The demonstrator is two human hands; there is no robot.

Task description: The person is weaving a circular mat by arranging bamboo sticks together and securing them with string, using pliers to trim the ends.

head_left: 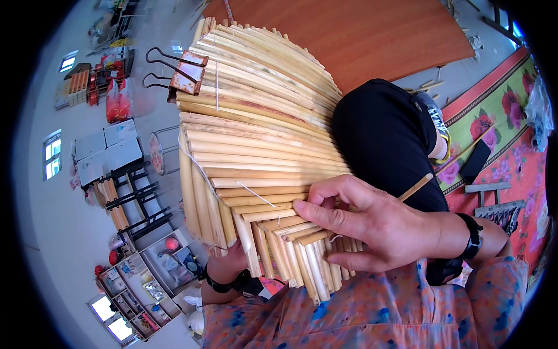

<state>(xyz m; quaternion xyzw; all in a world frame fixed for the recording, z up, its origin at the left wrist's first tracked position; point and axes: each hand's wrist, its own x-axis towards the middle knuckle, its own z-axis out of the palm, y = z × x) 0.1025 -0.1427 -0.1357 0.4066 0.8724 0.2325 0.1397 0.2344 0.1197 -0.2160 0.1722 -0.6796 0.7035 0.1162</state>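
Observation:
A large panel of pale straw-coloured sticks (261, 134), laid side by side and tied with white thread (256, 193), leans across my lap. Its near end has short sticks (317, 262) set at an angle to the long ones. My right hand (372, 224) is on this near part, thumb and forefinger closed on the sticks, other fingers curled over the short ends. A loose stick (415, 187) juts out behind that hand; whether it is held is unclear. Under the lower left edge is my left hand (233, 259), its fingers hidden. A rusty binder clip (189, 72) grips the panel's far left edge.
My knee in black trousers (383, 139) stands against the panel's right side. Beyond lies a reddish-brown board (360, 35). At right are a flowered mat (488, 128), a dark phone-like object (475, 161) and a small stool (488, 189). Shelves (139, 285) stand at left.

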